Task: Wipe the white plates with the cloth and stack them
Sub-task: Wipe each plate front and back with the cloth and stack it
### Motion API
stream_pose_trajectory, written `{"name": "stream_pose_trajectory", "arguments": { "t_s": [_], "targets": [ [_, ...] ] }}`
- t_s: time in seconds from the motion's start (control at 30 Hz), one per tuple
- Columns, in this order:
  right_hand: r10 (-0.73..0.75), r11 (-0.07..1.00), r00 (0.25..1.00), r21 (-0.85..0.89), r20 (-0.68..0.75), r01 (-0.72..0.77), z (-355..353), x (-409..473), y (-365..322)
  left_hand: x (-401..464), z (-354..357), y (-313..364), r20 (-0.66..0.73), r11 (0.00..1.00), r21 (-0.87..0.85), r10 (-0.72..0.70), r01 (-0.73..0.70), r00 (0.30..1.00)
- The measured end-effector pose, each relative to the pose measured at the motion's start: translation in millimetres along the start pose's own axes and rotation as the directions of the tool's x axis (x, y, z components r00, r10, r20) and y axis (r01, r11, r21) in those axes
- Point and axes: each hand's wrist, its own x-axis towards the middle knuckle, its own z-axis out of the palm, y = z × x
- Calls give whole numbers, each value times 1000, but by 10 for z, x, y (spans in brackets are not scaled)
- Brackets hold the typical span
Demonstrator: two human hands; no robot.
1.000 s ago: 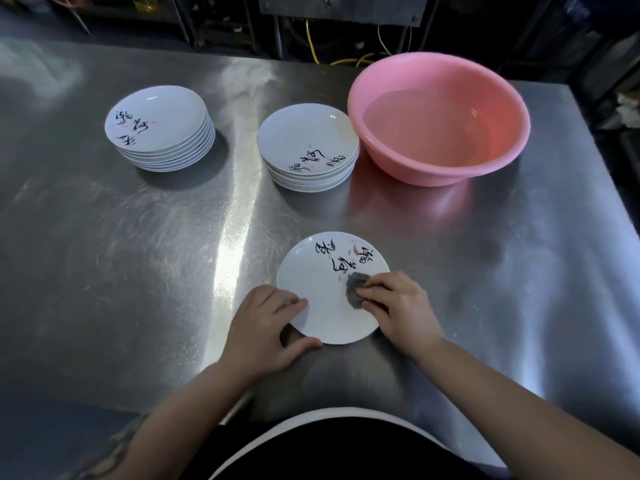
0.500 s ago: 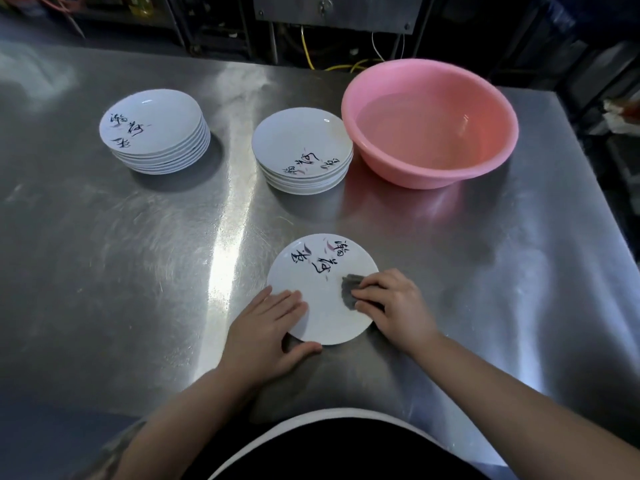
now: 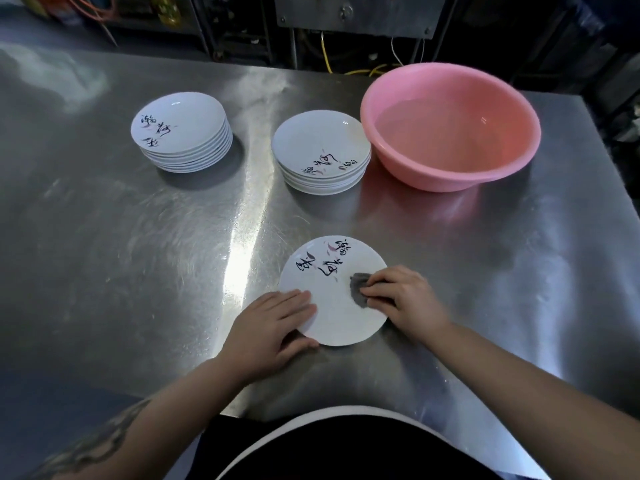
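Head view showed the round white plate with black brush lettering (image 3: pixel 332 292) flat on the brushed steel table (image 3: pixel 138 254), directly under both hands. Left hand (image 3: pixel 266 327) lay with straight fingers on the plate's near-left rim, thumb at the edge, pinning it. Right hand (image 3: pixel 401 299) had fingers curled on the small grey cloth (image 3: pixel 358 285), pressing it onto the plate's right side. Unwiped area, lettering included, lay forward-left of the cloth, so the right hand looked best placed to sweep that way. Two stacks of white plates (image 3: pixel 181 133) (image 3: pixel 320 152) sat well ahead of the hands; pink plastic basin (image 3: pixel 450 126) ahead-right.
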Motion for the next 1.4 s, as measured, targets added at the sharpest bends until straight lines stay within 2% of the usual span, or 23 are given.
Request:
{"name": "stream_pose_trajectory", "arguments": {
  "t_s": [0.07,0.13,0.2,0.3,0.4,0.47,0.5,0.57,0.63,0.7,0.8,0.87,0.9,0.97,1.07,1.17,1.3,1.4],
  "targets": [
    [32,999,999,-10,-16,-33,-7,21,-3,17,-16,-60,-20,997,-23,72,-72,997],
    [61,998,995,4,-80,-61,56,-24,-64,55,-6,-84,-66,994,-69,75,-79,995],
    [52,998,993,28,-110,-49,163,-136,-164,45,21,-43,-111,995,-70,56,-64,992],
    [-39,996,999,78,-31,42,259,-279,-281,-42,105,175,-175,999,-27,-36,31,984],
    [-51,998,998,43,-47,53,153,-193,-138,-41,177,400,-200,997,-44,-65,57,978],
    [-20,1000,998,10,-61,21,85,-129,-74,3,117,348,-157,997,-82,-7,-6,988],
    [-5,1000,999,4,-53,5,71,-115,-64,21,63,263,-88,993,-114,7,-17,996],
    [14,1000,998,2,-57,-13,77,-111,-68,57,-47,69,64,990,-139,15,-6,998],
    [51,999,993,1,-107,-51,122,-139,-115,75,-84,1,134,993,-113,4,12,991],
    [83,997,987,21,-139,-81,198,-198,-209,51,-57,66,103,997,-63,-42,49,994],
    [-24,998,999,58,-41,27,280,-307,-346,13,57,338,10,979,-42,-198,198,980],
    [-52,997,998,55,-30,54,208,-248,-260,43,103,476,-16,954,-54,-295,294,955],
    [-31,999,998,41,-53,33,161,-197,-198,54,102,484,-21,953,-66,-297,295,955],
    [32,999,996,1,-82,-32,78,-109,-107,44,45,365,0,977,-99,-188,187,982],
    [65,998,992,-15,-112,-67,75,-83,-102,36,-113,80,132,990,-120,-52,68,990],
    [70,997,990,16,-119,-69,195,-168,-263,28,-100,142,84,993,-42,-103,107,991],
    [-17,997,999,71,37,15,216,-175,-341,43,28,438,-3,963,-9,-270,270,963],
    [22,998,1000,51,23,-23,98,-48,-176,54,-16,300,26,980,-74,-181,183,983]
  ]
}}
